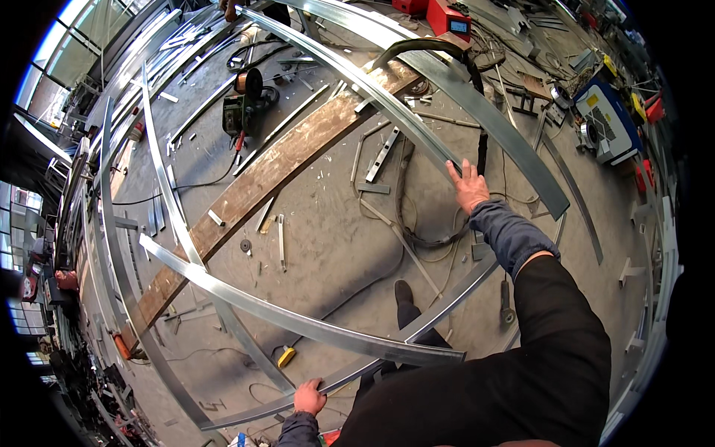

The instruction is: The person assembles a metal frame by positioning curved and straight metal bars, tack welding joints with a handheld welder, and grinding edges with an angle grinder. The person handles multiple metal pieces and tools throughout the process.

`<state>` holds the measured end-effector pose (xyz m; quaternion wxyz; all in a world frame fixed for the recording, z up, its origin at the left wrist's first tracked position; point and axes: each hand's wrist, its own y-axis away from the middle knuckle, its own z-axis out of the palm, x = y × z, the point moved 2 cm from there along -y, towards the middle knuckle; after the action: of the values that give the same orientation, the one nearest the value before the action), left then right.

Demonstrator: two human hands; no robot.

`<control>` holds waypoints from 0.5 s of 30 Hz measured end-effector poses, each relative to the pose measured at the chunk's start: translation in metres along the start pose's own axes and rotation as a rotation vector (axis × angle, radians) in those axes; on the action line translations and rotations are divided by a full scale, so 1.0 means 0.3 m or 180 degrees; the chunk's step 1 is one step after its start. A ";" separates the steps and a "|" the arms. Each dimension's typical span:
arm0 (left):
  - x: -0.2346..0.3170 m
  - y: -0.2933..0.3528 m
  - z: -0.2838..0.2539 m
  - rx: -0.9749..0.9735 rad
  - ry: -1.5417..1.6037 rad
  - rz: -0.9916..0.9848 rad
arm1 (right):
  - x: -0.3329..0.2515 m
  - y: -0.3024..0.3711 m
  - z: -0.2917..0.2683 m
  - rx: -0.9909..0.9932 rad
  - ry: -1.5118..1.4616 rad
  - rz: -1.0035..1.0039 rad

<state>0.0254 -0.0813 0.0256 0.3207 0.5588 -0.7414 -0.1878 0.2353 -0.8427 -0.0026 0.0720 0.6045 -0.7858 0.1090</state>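
Note:
My right hand [469,188] reaches forward, fingers stretched out, its fingertips at the near end of a long galvanized steel profile [372,93]. My left hand [310,398] is low in the picture, with its fingers curled over the near steel rail [261,410]; part of its grip is hidden. Across the near side lies a loose-looking steel channel [298,309], its right end close to my body. A wider steel profile [514,134] runs beyond my right hand. Another rail [160,164] stretches away on the left.
A rusty plank [275,153] crosses under the rails. On the floor are a green machine with a wire spool [237,112], a spirit level [382,154], cables and a yellow tape measure [286,357]. A blue-white machine [607,119] stands right. Another person's hand [230,9] shows at the far end.

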 end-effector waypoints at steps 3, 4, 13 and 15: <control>0.002 -0.004 0.002 -0.0047 -0.0013 -0.0049 | 0.001 0.008 0.011 -0.0080 0.0059 0.0018; 0.001 -0.005 -0.002 -0.0034 0.0008 -0.0059 | -0.002 0.010 0.018 -0.0043 0.0077 0.0003; 0.006 -0.002 -0.002 0.0132 0.0037 -0.0012 | 0.011 0.037 0.037 -0.0196 0.0113 -0.0009; -0.010 -0.023 -0.004 0.0167 0.0030 0.0120 | 0.043 0.071 0.055 -0.0224 0.0146 0.0102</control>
<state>0.0316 -0.0805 0.0214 0.3129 0.5538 -0.7549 -0.1595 0.2116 -0.8539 -0.0173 0.1095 0.5862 -0.7969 0.0962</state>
